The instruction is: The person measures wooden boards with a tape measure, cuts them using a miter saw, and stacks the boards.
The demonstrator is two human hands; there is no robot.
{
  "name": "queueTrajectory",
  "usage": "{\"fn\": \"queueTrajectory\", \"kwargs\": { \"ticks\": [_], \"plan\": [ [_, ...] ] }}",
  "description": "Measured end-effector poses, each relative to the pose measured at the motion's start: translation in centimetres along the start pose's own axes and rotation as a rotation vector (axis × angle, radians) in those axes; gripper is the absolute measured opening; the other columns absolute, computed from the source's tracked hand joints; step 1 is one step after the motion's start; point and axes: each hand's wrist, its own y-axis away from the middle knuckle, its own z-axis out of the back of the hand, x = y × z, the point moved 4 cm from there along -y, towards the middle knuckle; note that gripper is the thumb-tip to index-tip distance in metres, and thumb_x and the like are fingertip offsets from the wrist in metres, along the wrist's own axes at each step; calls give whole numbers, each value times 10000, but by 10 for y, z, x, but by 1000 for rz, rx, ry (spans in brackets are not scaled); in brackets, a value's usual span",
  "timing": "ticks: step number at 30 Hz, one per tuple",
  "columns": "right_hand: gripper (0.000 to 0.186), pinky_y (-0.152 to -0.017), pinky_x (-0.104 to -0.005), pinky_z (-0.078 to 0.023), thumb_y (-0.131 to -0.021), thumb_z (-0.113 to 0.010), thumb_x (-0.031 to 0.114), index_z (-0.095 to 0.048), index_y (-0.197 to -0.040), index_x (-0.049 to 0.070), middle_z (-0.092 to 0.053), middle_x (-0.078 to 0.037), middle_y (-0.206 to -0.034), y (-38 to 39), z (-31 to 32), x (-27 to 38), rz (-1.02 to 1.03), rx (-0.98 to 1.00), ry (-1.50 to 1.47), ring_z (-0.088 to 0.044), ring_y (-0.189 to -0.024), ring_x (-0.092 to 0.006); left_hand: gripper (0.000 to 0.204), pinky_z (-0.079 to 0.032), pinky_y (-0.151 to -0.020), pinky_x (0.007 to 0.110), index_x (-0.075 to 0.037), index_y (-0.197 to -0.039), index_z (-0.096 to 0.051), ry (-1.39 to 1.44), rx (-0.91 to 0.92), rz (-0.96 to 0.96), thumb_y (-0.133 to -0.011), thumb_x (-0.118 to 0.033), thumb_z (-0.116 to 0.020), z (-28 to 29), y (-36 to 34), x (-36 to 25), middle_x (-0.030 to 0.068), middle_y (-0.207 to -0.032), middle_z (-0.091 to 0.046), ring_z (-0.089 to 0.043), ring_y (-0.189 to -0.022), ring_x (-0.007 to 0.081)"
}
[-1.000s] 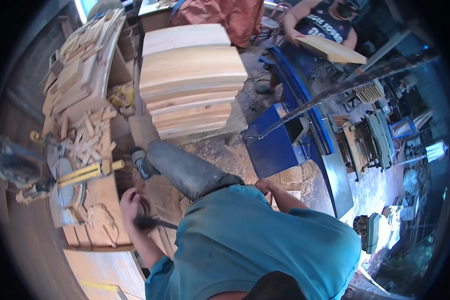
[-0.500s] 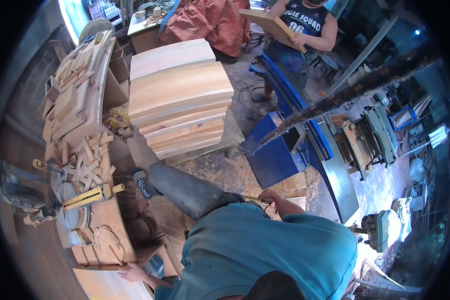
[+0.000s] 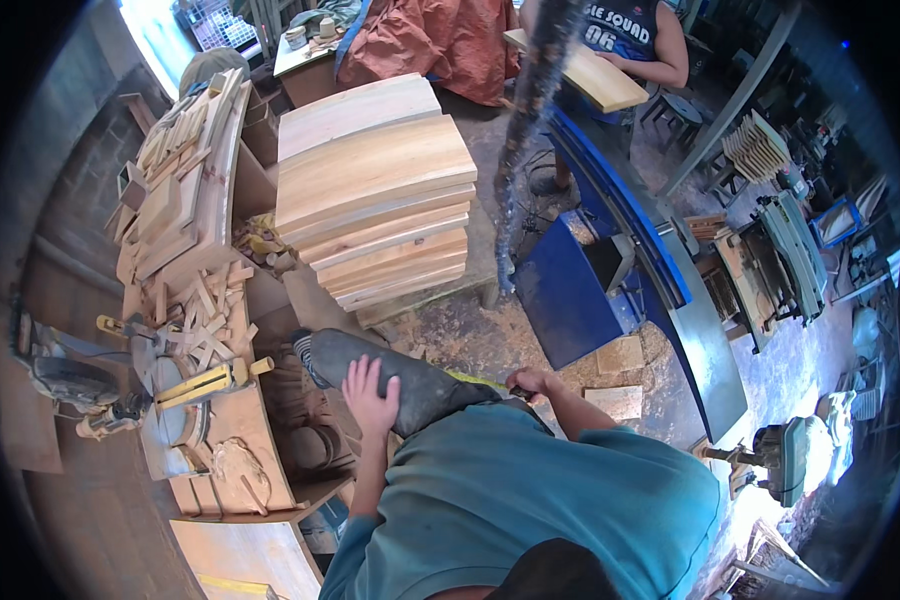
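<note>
My left hand point(image 3: 372, 392) lies on the thigh of my dark trousers point(image 3: 420, 385) with its fingers spread, and nothing is in it. Closed in front of my waist, my right hand point(image 3: 533, 385) grips a tape measure. Its yellow blade point(image 3: 478, 380) runs out to the left, beside my leg. The case is mostly hidden by the fingers. Ahead of me a stack of wide wooden boards point(image 3: 375, 185) stands on a low support, apart from both hands.
To the left, a bench point(image 3: 260, 470) carries wood offcuts point(image 3: 195, 320) and a yellow-railed saw point(image 3: 200, 385). A blue machine point(image 3: 580, 290) stands right of the stack, behind a dark hanging hose-like length point(image 3: 515, 180). Beyond it a co-worker holds a board point(image 3: 605, 80). Sawdust covers the floor.
My left hand has left the bench at lower left and come onto my thigh. More yellow blade shows by my right hand. The co-worker's board sits lower, and the dark hanging length looks steeper.
</note>
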Motion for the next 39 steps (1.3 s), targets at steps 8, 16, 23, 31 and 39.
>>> {"fn": "queueTrajectory", "kwargs": {
  "ticks": [8,16,23,31,39],
  "plan": [
    [355,-584,-351,-618,-885,-684,360,-756,-1144,127,-739,-87,-1050,24,-10,-75,-188,-43,13,-739,-827,-215,488,-95,-1226,694,-195,-1345,-686,-90,104,-12,-900,-395,-712,-19,2,-5,60,-1576,-500,-330,-1531,343],
    [348,-571,-342,-613,-889,-686,366,-744,-1137,129,-738,-82,-1015,76,12,-96,-329,-95,-107,-740,-801,-214,469,-100,-1226,694,-192,-1324,-697,-74,117,-47,-902,-394,-708,-30,7,-5,57,-1563,-512,-344,-1522,340],
    [343,-561,-335,-609,-892,-688,372,-734,-1130,130,-736,-78,-985,98,26,-104,-370,-114,-241,-741,-778,-214,460,-101,-1226,695,-188,-1306,-707,-35,122,-43,-897,-398,-711,-42,9,-12,60,-1542,-529,-356,-1514,333],
    [347,-613,-351,-608,-930,-704,358,-701,-1181,117,-732,-73,-953,97,38,-111,-335,86,-393,-738,-773,-212,460,-128,-1220,697,-176,-1290,-715,-27,84,-61,-885,-393,-727,-39,9,-12,63,-1523,-548,-377,-1498,341],
    [346,-684,-360,-604,-935,-701,326,-699,-1189,91,-737,-90,-980,116,50,-137,-334,131,-456,-737,-825,-215,462,-126,-1221,692,-170,-1287,-717,-25,93,-51,-882,-393,-730,-36,7,-13,71,-1517,-555,-382,-1494,341]
  ]
}}
